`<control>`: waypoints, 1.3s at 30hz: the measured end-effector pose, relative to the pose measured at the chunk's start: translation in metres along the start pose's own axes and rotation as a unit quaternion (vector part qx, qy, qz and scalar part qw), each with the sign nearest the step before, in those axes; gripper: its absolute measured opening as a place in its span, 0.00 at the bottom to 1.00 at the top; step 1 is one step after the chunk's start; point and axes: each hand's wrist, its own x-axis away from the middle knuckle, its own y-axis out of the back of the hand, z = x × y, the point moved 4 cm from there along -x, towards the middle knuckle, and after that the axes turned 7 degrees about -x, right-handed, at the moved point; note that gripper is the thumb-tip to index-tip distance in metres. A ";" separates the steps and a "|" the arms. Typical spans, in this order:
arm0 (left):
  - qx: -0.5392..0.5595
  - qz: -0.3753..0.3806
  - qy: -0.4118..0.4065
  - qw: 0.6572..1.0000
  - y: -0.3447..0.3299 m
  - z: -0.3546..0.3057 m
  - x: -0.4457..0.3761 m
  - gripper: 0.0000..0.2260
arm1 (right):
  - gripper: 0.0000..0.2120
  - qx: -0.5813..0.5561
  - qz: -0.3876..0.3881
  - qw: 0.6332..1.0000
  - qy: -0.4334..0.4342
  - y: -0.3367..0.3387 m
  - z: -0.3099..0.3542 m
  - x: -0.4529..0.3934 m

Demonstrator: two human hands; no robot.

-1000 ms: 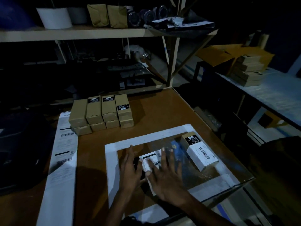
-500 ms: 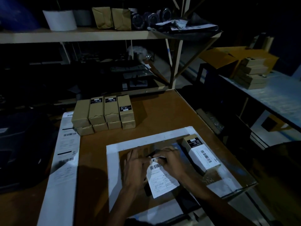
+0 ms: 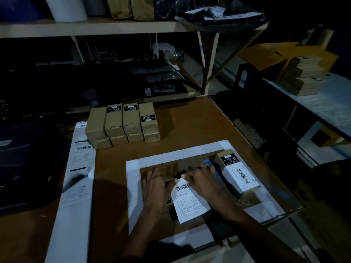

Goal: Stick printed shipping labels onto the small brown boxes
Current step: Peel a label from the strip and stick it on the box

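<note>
a: nearest item first. shipping label (image 3: 190, 201), white, barcode end away from the person, long axis running roughly 5 o'clock to 11 o'clock. it lies over something dark between the hands; whether a brown box is under it, cannot tell.

b: grip?

a: both hands meet at the label's far corner, about 11 o'clock on the sheet. left hand (image 3: 157, 184) and right hand (image 3: 202, 180) have thumb and forefinger closed to a fine pinch there, other fingers loosely curled. judgement: peeling the backing. the rest of the label trails from the pinch toward 5 o'clock, so the peel should run along that axis.

b: next out?

a: labelled box (image 3: 240, 175) at 2 o'clock, just beside the right hand, which is nearer. strip of printed labels (image 3: 79, 168) at 9 o'clock. stack of small brown boxes (image 3: 121, 124) at 11 o'clock, well apart, nearer the left hand.
</note>
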 end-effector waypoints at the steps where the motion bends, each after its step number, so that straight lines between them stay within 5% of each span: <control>1: -0.011 -0.003 -0.001 1.000 0.004 -0.002 0.001 0.06 | 0.17 0.010 0.002 1.000 -0.014 0.004 -0.003 0.000; 11: -0.003 0.003 0.026 1.000 -0.004 0.010 -0.004 0.25 | 0.10 0.046 0.013 0.998 -0.036 -0.011 0.029 0.004; 16: -0.022 0.036 0.033 0.999 -0.006 0.008 -0.004 0.18 | 0.18 0.025 -0.010 0.996 -0.087 0.009 -0.002 0.006; 18: 0.040 0.028 0.019 0.999 -0.010 0.010 -0.002 0.20 | 0.18 0.015 0.001 0.994 -0.106 0.014 -0.012 0.005; 24: 0.191 0.016 0.036 0.981 -0.009 0.013 -0.006 0.03 | 0.13 -0.058 0.002 0.998 -0.038 -0.009 0.025 0.006; 34: 0.142 0.069 0.045 0.986 0.002 0.008 -0.005 0.19 | 0.15 0.055 0.036 0.993 -0.100 0.022 0.002 -0.004; 39: 0.162 0.091 0.041 0.982 0.007 0.004 -0.004 0.21 | 0.09 0.000 0.030 0.998 -0.056 -0.003 0.030 0.000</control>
